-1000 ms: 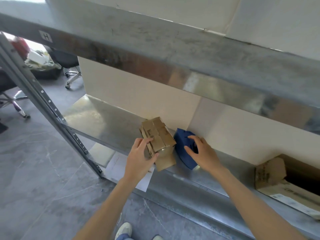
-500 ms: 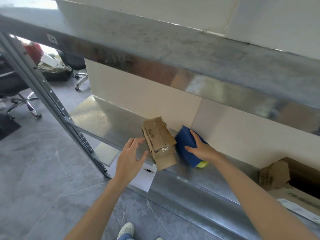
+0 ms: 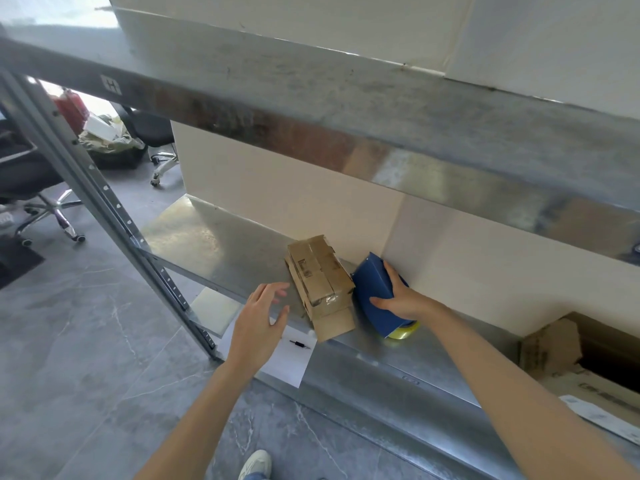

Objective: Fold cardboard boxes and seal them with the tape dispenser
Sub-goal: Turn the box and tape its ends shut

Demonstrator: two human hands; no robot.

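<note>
Two bare hands are seen reaching to a lower metal shelf (image 3: 214,244). Left hand (image 3: 258,317) is held loose with fingers spread and nothing gripped; it is hovered just left of the cardboard box (image 3: 320,278), apart from it, over the shelf's front edge. Right hand (image 3: 398,299) is wrapped round the blue tape dispenser (image 3: 375,292), fingers laid over the top and thumb pressed on the near face.

Box is small and brown, set on the shelf at an angle to the front edge, far end close to the cream wall (image 3: 277,202). Top flaps are folded shut, clear tape is seen across the near end, and one flap is left sticking out low at the front. Dispenser is placed just right of the box; whether the two touch cannot be told. Yellowish tape roll (image 3: 401,332) is seen under the dispenser's near end, down on the shelf.

White paper sheet (image 3: 291,362) is hung over the shelf's front edge below the left hand, with a small dark item (image 3: 299,344) laid on it. Open cardboard carton (image 3: 554,348) is seen at the far right of the same shelf. Upper shelf (image 3: 311,109) is run across the top, marked with an "H" label (image 3: 111,85). Perforated grey post (image 3: 104,209) is slanted down at left. Office chairs (image 3: 34,181) are seen on the grey floor (image 3: 69,341) behind it. White shoe (image 3: 256,464) is seen at the bottom edge
</note>
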